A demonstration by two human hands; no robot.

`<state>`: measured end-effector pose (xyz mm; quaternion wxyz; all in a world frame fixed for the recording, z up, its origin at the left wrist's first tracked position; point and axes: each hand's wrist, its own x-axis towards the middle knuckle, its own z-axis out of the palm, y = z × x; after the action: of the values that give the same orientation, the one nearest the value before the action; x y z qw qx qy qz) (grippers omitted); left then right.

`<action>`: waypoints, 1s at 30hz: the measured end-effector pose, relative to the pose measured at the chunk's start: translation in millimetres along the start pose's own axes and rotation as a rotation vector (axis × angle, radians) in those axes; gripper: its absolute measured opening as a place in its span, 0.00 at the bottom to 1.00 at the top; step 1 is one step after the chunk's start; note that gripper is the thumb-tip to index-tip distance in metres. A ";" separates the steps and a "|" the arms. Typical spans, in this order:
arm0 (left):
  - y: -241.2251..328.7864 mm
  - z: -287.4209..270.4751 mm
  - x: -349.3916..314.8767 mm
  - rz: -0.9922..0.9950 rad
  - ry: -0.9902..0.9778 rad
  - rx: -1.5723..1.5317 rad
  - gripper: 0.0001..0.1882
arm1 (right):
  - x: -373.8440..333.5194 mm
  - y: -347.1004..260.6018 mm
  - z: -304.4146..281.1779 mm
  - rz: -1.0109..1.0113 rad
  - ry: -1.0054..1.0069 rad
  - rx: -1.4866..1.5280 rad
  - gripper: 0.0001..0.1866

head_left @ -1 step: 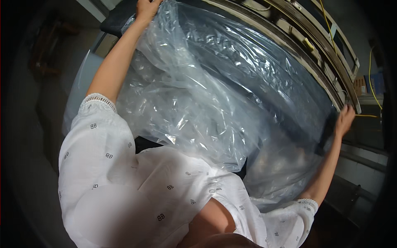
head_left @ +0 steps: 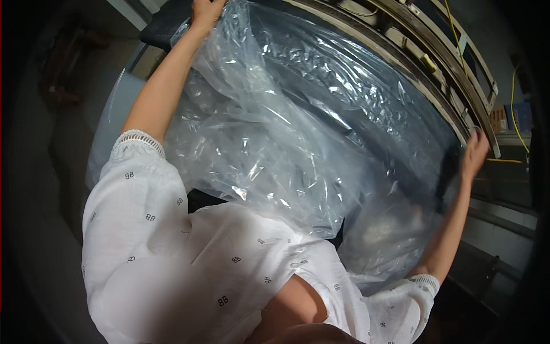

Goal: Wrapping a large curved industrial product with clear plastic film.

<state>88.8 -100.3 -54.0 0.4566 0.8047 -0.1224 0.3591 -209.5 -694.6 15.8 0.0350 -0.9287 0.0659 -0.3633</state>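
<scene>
A large, crumpled sheet of clear plastic film (head_left: 269, 132) spreads over a dark surface in front of me, its near part hanging down against my white shirt. At the top left, my left hand (head_left: 206, 14) is closed on the bunched far edge of the film; its fingertips are partly cut off by the frame. My right hand (head_left: 474, 153) is at the far right, beside the end of a long metal bar (head_left: 481, 117). Its fingers are stretched out and slightly blurred, and nothing shows in them.
Behind the film runs a long metal machine frame (head_left: 401, 43), bent by the lens, with a yellow cable (head_left: 452, 28) across it. Small boxes (head_left: 520, 116) stand at the far right. A translucent sheet (head_left: 114, 109) sticks out beside my left arm.
My right hand has moved slightly up and to the left along the bar's end. The film on the right has shifted a little. My left hand stays nearly in place.
</scene>
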 end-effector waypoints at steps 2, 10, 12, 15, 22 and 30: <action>-4.1 -32.3 0.8 -0.302 -0.112 -0.030 0.12 | 25.3 -130.3 56.5 0.114 -0.107 0.353 0.16; 8.9 -15.8 3.9 -0.274 -0.099 -0.121 0.12 | 39.1 -415.9 111.8 -0.157 -0.420 0.609 0.24; -23.4 -14.0 5.9 -0.175 -0.004 -0.069 0.17 | 42.3 -427.3 131.3 -0.222 -0.413 0.646 0.23; -37.0 -15.9 6.6 -0.179 -0.040 -0.111 0.15 | 63.6 -416.0 117.4 0.224 -0.471 1.050 0.14; -31.3 -6.4 7.1 -0.219 -0.064 -0.258 0.13 | -20.6 -312.5 -1.5 0.298 -1.459 1.483 0.20; -49.7 -6.7 24.9 -0.187 -0.166 -0.125 0.15 | -88.0 -161.5 -178.3 -0.556 -0.256 2.168 0.09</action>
<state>129.5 -64.0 -66.8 0.5257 0.8095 -0.1064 0.2390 -378.9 -525.0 105.8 0.7478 -0.4207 -0.4981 -0.1257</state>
